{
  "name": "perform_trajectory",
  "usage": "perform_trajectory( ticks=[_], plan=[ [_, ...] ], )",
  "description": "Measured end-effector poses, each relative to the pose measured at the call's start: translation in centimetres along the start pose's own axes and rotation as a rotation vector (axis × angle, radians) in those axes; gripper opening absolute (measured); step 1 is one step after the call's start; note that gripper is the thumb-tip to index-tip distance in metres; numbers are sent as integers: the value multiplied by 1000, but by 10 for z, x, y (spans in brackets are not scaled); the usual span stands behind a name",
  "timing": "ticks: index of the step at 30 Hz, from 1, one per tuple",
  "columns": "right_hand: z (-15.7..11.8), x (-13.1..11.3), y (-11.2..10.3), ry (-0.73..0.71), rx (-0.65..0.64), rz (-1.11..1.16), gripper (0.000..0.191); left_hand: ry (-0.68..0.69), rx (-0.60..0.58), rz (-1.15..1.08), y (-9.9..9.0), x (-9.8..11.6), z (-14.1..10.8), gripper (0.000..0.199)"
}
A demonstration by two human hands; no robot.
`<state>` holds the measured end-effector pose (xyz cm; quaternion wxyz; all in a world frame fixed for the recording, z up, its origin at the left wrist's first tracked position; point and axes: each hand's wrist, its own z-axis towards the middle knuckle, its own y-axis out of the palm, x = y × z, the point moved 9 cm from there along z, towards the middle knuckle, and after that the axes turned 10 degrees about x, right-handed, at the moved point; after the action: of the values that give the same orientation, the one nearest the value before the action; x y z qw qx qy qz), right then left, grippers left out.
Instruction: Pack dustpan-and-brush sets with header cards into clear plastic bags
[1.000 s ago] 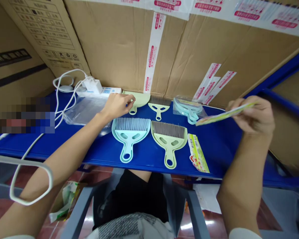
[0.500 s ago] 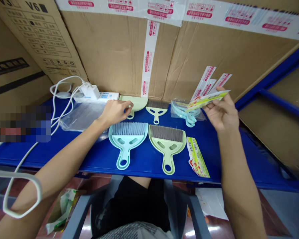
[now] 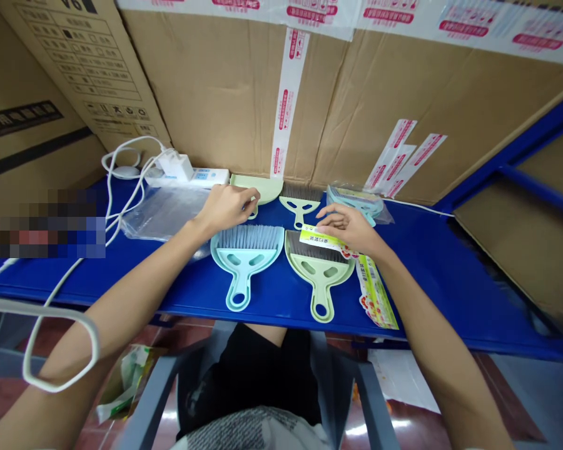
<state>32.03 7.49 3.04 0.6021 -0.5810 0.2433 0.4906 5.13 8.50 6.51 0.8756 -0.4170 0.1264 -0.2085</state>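
Observation:
My right hand (image 3: 344, 228) holds a yellow-green printed card (image 3: 319, 237) over the bristles of the green brush-and-dustpan set (image 3: 319, 275). Left of that set lies a blue brush-and-dustpan set (image 3: 242, 259). My left hand (image 3: 229, 206) hovers above the table near the pale green dustpan (image 3: 267, 186), its fingers curled together; whether they hold anything cannot be made out. A loose green brush (image 3: 300, 204) lies behind the green set. A bagged blue set (image 3: 356, 199) is behind my right hand. Another printed card (image 3: 376, 294) rests to the right of the green set.
Clear plastic bags (image 3: 164, 212) lie at the left of the blue table (image 3: 450, 281). Behind them are a white power strip (image 3: 211, 176) and white cables (image 3: 107, 187). Large cardboard (image 3: 225, 94) stands along the back. A cable loop hangs at the lower left.
My right hand has moved left and down with the card, from near the back cardboard to above the green set. The view has shifted slightly; my left hand stays near the green dustpan.

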Motion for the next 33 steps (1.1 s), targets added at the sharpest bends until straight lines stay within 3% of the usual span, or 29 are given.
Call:
perform_trajectory(
  ticks=[6,13,20,28,31,33],
  plan=[
    [-3,-7,24,-123,-75,-191,31,26,-11,3,1,4,0,31],
    [-10,-21,22,-303,-152,-278,33,17,-13,-3,2,2,0,35],
    [-14,-19,25,-271,-261,-367,38,8,1,-25,3,0,-1,34],
    [-18,-25,27,-272,-286,-390,40,-13,-1,-47,3,-1,-1,35],
    [-16,-33,15,-246,-226,-368,42,7,5,-24,3,0,-1,35],
    [-15,-35,-11,-168,-123,-377,43,15,11,-15,3,0,-1,35]
  ],
)
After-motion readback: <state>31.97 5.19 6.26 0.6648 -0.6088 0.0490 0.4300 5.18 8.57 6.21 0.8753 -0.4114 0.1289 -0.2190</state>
